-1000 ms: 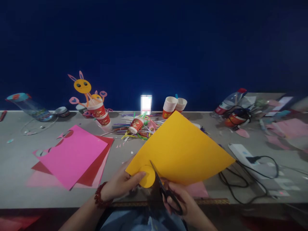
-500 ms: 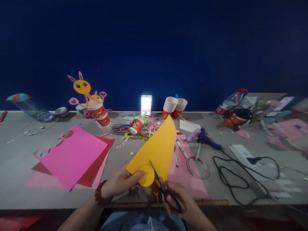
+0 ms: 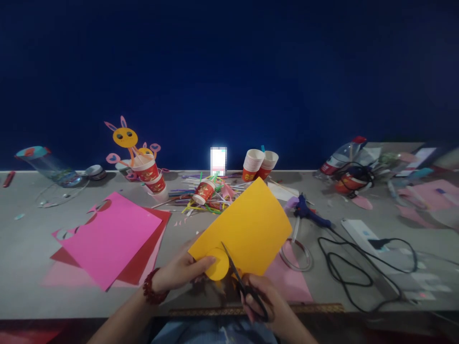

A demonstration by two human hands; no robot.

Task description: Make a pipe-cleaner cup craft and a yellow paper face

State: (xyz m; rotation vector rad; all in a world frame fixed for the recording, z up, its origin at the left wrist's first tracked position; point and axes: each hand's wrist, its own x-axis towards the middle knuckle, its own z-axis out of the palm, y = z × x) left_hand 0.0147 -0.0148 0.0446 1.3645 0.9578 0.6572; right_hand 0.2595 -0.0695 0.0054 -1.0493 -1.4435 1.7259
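Note:
A yellow paper sheet (image 3: pixel 251 224) is pinched at its lower left corner by my left hand (image 3: pixel 190 267), thumb on top. Under the thumb tip lies a yellow paper circle (image 3: pixel 217 266), partly covering the sheet's lower edge. My right hand (image 3: pixel 265 294) grips black-handled scissors (image 3: pixel 247 288), fingers in the loops. Their blades point up and left, one lying over the sheet just right of the circle. The lower part of the cut edge is hidden behind the scissors and my right hand.
Pink and red sheets (image 3: pixel 111 239) lie at left. Behind are colourful pipe cleaners (image 3: pixel 179 193), paper cups (image 3: pixel 252 165) and a cup with a yellow bunny figure (image 3: pixel 125 137). A glue gun (image 3: pixel 308 212), its black cable and a power strip (image 3: pixel 362 239) occupy the right.
The yellow sheet has flattened out, its right side spreading to the right over the pens and pink paper. My hands and the scissors stay nearly in place; the view has tilted slightly up.

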